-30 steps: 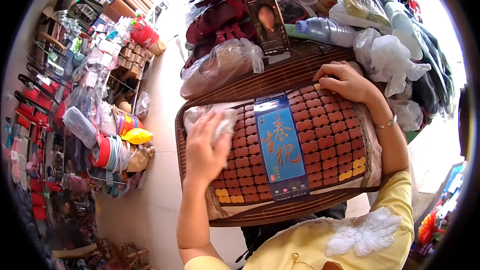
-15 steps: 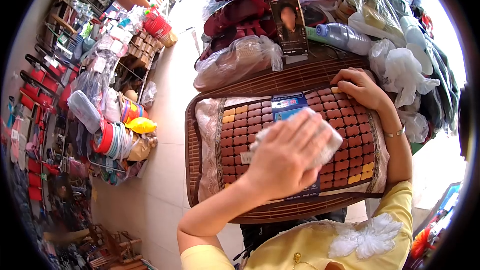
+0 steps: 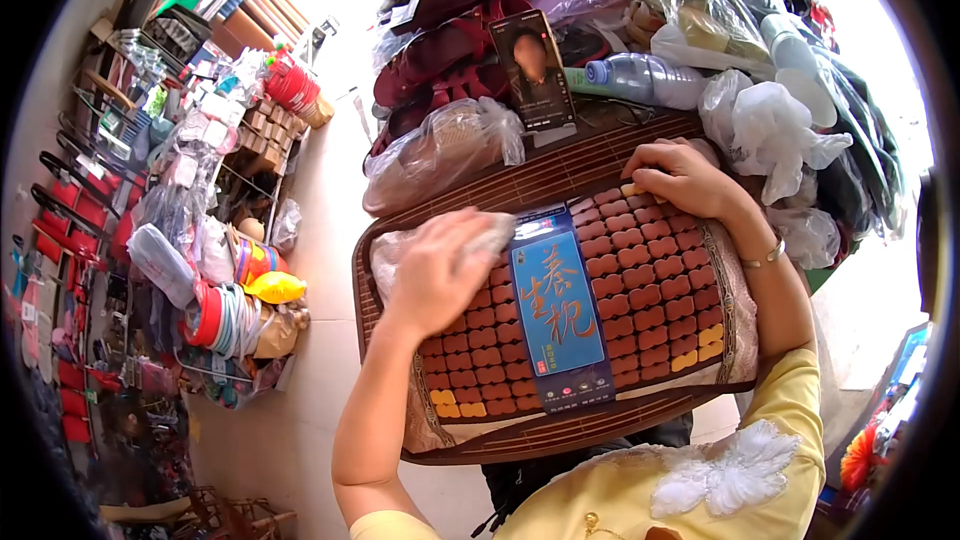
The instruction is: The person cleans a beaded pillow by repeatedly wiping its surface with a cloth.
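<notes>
Here, the left hand (image 3: 435,275) gripped a pale cloth (image 3: 492,236) atop the tiled pillow (image 3: 652,275); the right hand (image 3: 688,178), fingers curled, held the pillow's far edge.

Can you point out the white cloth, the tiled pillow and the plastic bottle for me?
White cloth (image 3: 490,237): head view, on its exposed end.
Tiled pillow (image 3: 652,283): head view, on its reddish-brown tiles.
Plastic bottle (image 3: 652,80): head view, on the middle of its clear body.
</notes>
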